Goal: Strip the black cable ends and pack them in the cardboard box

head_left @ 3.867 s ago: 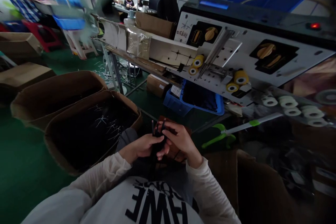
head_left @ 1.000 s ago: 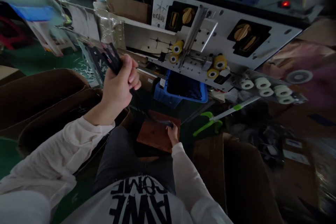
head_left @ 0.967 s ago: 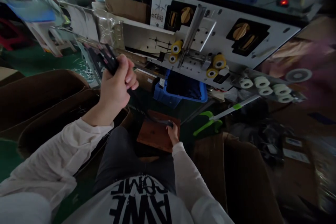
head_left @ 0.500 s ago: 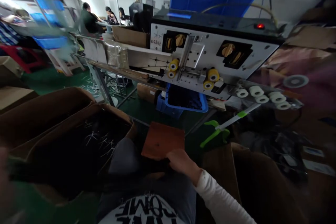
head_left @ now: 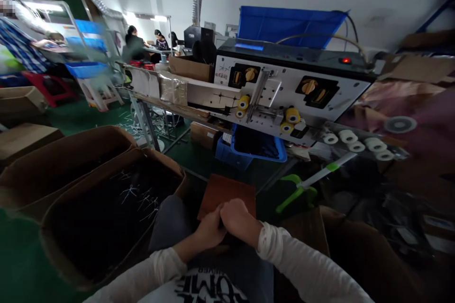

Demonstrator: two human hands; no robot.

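My left hand [head_left: 209, 230] and my right hand [head_left: 240, 221] meet over my lap, touching each other in front of a reddish-brown square board [head_left: 227, 188]. Fingers of both hands are curled closed. Whatever lies between them is dark and hidden by the fingers, so I cannot make it out. Left of my knee stands a cardboard box [head_left: 50, 241] full of a dark mass, with several thin white ties [head_left: 130, 191] on top.
Ahead stands a machine [head_left: 280, 90] with yellow rollers and orange knobs. Beneath it sits a blue bin [head_left: 284, 154] with dark contents. A green-and-white stand [head_left: 300, 191] is at right, near another open carton [head_left: 325, 232]. Several people work at tables in the back left.
My left hand has come from the far left edge to meet my right hand at the board. The view has tilted up slightly.
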